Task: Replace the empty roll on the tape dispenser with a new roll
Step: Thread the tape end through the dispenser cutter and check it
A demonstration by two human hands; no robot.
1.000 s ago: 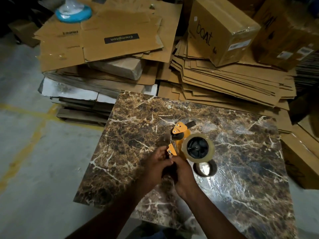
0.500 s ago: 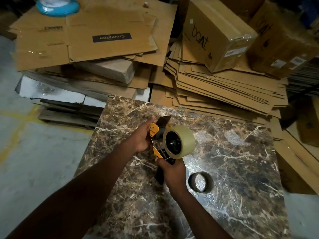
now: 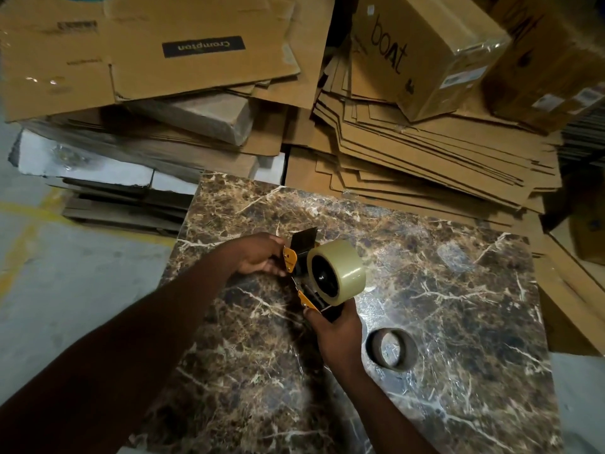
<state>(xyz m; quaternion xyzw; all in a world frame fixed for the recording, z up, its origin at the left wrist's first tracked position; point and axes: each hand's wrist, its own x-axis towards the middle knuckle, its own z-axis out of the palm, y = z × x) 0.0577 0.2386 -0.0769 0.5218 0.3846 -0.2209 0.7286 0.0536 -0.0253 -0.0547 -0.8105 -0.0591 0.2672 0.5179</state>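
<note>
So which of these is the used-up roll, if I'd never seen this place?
Start at the brown marble-patterned slab in front of the stacked cardboard. Near its right side, just right of the person's right hand, a bare brown cardboard ring lies flat. Unlike the thick, pale clear tape roll mounted on the orange and black dispenser, it is thin, dark and hollow.

The person is showing two bare forearms and bare hands: left hand [image 3: 258, 255], right hand [image 3: 337, 332], wearing no visible sleeves.
</note>
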